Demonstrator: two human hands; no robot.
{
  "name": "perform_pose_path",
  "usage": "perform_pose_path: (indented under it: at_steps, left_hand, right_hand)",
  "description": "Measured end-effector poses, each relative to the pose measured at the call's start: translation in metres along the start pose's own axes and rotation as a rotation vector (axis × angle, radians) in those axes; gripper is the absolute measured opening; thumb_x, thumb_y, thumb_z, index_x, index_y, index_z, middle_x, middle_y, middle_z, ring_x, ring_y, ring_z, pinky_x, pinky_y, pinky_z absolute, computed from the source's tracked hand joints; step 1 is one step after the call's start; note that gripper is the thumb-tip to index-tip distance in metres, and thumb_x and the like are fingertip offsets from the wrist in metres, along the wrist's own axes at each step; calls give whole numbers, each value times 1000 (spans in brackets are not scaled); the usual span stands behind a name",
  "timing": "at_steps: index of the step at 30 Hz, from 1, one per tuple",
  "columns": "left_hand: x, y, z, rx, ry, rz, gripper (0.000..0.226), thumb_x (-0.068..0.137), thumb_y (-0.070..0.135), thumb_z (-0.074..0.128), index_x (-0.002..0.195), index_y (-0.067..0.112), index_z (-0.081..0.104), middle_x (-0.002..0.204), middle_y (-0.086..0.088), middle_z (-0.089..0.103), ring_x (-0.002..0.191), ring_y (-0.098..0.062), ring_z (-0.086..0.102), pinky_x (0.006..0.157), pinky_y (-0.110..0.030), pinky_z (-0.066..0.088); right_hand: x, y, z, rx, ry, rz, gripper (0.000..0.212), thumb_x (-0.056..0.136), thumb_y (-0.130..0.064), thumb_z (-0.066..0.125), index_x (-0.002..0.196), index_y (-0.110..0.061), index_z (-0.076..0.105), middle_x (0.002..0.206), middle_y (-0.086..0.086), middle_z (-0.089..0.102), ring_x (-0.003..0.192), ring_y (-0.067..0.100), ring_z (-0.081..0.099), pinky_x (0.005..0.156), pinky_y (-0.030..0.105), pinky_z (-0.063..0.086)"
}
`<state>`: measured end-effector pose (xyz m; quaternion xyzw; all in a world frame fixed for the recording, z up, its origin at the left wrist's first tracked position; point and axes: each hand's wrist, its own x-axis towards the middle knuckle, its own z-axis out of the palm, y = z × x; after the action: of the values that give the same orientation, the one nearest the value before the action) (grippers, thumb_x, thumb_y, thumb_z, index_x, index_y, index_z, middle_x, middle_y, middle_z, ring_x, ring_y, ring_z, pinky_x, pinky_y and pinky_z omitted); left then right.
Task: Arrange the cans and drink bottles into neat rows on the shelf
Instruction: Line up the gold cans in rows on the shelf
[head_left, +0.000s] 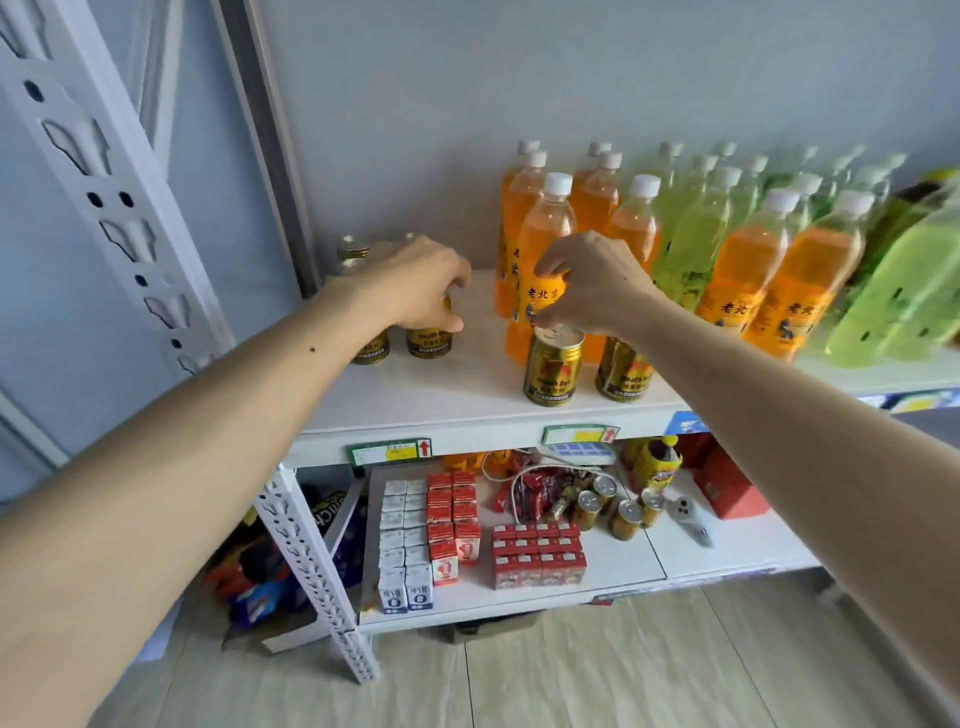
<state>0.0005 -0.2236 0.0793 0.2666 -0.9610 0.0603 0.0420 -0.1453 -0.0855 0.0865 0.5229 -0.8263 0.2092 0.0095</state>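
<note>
Gold drink cans stand on the white upper shelf (467, 405). My left hand (415, 286) is closed over the top of one gold can (428, 340), with another can (371, 351) beside it and more cans (353, 252) behind. My right hand (592, 286) hovers just above a gold can (553, 369), fingers pinched at its rim; whether it grips is unclear. Another gold can (623, 371) stands under my right wrist. Orange bottles (545, 234) and green bottles (691, 244) stand in rows behind and to the right.
A perforated white upright (93, 171) rises at the left. The lower shelf (727, 556) holds small cartons (405, 540), red boxes (540, 556), several cans (618, 506) and a yellow canister (657, 462). Price tags (389, 451) sit on the shelf edge.
</note>
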Motion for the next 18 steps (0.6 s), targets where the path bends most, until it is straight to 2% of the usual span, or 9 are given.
perform_pose_path:
  at_steps: [4, 7, 12, 15, 18]
  left_hand:
    - [0, 32, 15, -12, -14, 33, 58, 76, 50, 72, 126, 23, 59, 124, -1, 64, 112, -26, 59, 89, -46, 51]
    - [1, 54, 27, -23, -25, 23, 57, 79, 48, 71, 128, 24, 57, 124, 2, 63, 113, -25, 59, 82, -41, 52]
    - [2, 84, 50, -63, -76, -31, 60, 81, 45, 70, 133, 22, 50, 125, 0, 63, 110, -26, 60, 78, -40, 53]
    - [3, 92, 66, -136, -64, -97, 65, 79, 46, 72, 133, 20, 46, 124, -3, 63, 107, -25, 61, 77, -40, 54]
    - [8, 98, 80, -304, -38, -187, 81, 72, 51, 76, 137, 16, 41, 132, -4, 57, 112, -23, 59, 84, -42, 53]
  right_hand:
    - [-18, 31, -5, 3, 5, 20, 56, 63, -23, 89, 115, -22, 68, 120, -1, 65, 109, 21, 60, 86, 45, 55]
    - [-25, 55, -6, 3, -18, 31, 56, 62, -21, 89, 115, -20, 68, 120, 0, 65, 109, 22, 61, 87, 44, 55]
    - [-32, 93, 0, 17, -60, 27, 62, 61, -22, 90, 119, -21, 66, 120, 0, 66, 107, 21, 61, 87, 42, 55]
    - [-35, 113, 10, 49, -36, 17, 71, 59, -24, 92, 123, -18, 62, 123, 3, 63, 110, 23, 60, 88, 42, 55]
    - [-35, 131, 19, 74, 18, 43, 83, 55, -30, 93, 128, -20, 54, 128, 6, 54, 119, 24, 51, 94, 40, 49]
